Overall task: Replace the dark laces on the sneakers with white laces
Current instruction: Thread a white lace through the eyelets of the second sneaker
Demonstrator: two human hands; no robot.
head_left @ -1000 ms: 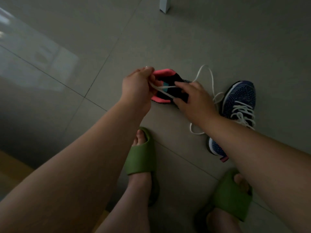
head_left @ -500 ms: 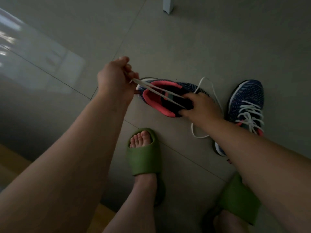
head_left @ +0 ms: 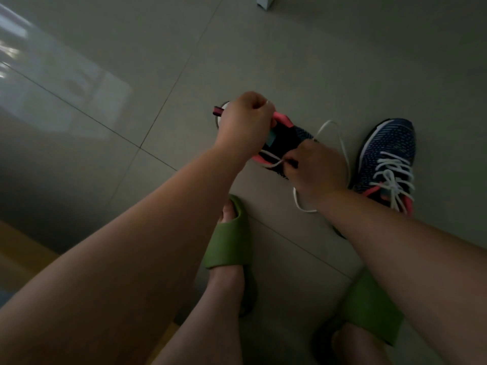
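From the head view, two bare arms are seen reaching forward and down to a shoe on the grey tiled floor (head_left: pixel 316 61). The left hand (head_left: pixel 246 125) is curled into a fist over the pink-edged opening of the near sneaker (head_left: pixel 286 139), and the shoe is covered by it at the heel end. What is held inside the fist cannot be told. The left arm is stretched out long from the lower left corner.

The right hand (head_left: pixel 316 167) is laid over the front part of the same sneaker. Its fingers are bent, and the white lace (head_left: pixel 274 160) is pinched at their tips, close to the pink edge. A long loop of this lace is seen trailing on the floor past the hand and round under the wrist.

The second sneaker (head_left: pixel 387 159) is set just to the right, toe pointing away. It is already laced in white, and its bow is tied.

Two feet in green slippers (head_left: pixel 229 241) are planted near the bottom, under the arms.
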